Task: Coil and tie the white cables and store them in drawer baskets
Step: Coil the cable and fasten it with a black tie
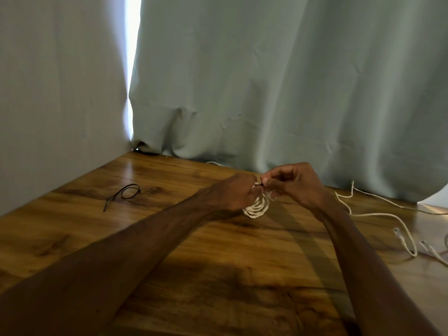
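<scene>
The left hand (232, 194) is gripping a coiled white cable (257, 207) low over the table (169, 238). The right hand (294, 185) is pinching what is probably a dark tie (260, 184) at its top. A loose white cable (378, 214) is lying uncoiled at right, spare ties (124, 194) are waiting, and storage is remaining outstanding

Glossy wooden table (242, 275) with dark grain patches. Pale grey-green curtain (266, 81) hanging behind in folds, hem bunching on the far edge. Plain wall (60, 93) at left; bright strip of daylight (132, 57) between.
</scene>
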A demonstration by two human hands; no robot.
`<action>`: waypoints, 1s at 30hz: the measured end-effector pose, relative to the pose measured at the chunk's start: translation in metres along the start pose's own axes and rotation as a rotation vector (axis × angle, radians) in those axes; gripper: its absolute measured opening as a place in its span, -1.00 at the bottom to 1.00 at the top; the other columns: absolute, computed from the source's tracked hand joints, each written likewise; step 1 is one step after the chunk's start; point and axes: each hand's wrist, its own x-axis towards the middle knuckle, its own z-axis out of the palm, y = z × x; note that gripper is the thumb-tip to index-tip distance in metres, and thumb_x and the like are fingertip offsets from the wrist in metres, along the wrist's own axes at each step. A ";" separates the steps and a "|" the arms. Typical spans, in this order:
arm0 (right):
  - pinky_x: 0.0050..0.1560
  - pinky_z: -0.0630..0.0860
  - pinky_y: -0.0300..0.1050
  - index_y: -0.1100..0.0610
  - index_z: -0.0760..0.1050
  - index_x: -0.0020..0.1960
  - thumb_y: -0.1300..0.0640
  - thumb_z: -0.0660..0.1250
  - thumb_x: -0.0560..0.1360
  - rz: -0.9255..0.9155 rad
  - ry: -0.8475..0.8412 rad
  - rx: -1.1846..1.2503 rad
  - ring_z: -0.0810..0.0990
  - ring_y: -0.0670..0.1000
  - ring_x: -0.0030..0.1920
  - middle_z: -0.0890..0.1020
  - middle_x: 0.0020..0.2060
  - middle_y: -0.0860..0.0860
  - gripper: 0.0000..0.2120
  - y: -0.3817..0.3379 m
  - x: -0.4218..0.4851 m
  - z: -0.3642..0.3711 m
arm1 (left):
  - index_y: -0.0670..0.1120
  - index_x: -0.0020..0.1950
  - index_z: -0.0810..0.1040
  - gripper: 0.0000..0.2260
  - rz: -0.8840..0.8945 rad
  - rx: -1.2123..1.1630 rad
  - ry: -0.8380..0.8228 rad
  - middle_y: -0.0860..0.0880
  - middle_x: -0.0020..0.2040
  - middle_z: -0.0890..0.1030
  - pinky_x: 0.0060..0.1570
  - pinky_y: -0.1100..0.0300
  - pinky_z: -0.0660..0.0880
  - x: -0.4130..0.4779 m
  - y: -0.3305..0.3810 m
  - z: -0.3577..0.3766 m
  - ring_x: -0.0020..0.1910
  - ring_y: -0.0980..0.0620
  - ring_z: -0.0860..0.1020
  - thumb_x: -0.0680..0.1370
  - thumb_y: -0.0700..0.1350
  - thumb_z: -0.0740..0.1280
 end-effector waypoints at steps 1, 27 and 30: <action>-0.20 0.69 -0.14 0.35 0.69 0.02 0.36 0.47 0.49 -0.002 -0.001 -0.002 0.75 0.05 -0.23 0.75 -0.19 0.20 -0.88 0.001 0.000 -0.001 | 0.00 -0.10 0.47 -0.74 0.009 0.004 0.002 0.00 -0.15 0.55 -0.17 0.00 0.51 0.000 0.001 0.001 -0.18 0.06 0.55 0.67 0.09 0.12; -0.20 0.72 -0.06 0.30 0.68 -0.04 0.34 0.51 0.46 -0.042 0.067 -0.085 0.75 0.11 -0.24 0.74 -0.24 0.17 -0.91 0.004 0.002 0.001 | -0.13 0.03 0.57 -0.69 0.072 0.024 0.041 -0.03 -0.12 0.62 -0.15 0.01 0.53 -0.005 0.017 -0.005 -0.17 0.07 0.57 0.70 0.04 0.15; -0.18 0.72 -0.03 0.29 0.68 -0.04 0.34 0.50 0.47 -0.031 0.063 -0.079 0.76 0.16 -0.21 0.74 -0.24 0.17 -0.93 0.006 0.003 0.000 | -0.15 0.01 0.57 -0.69 0.059 0.035 0.035 -0.05 -0.13 0.61 -0.18 0.05 0.50 -0.004 0.016 -0.005 -0.18 0.04 0.57 0.71 0.03 0.16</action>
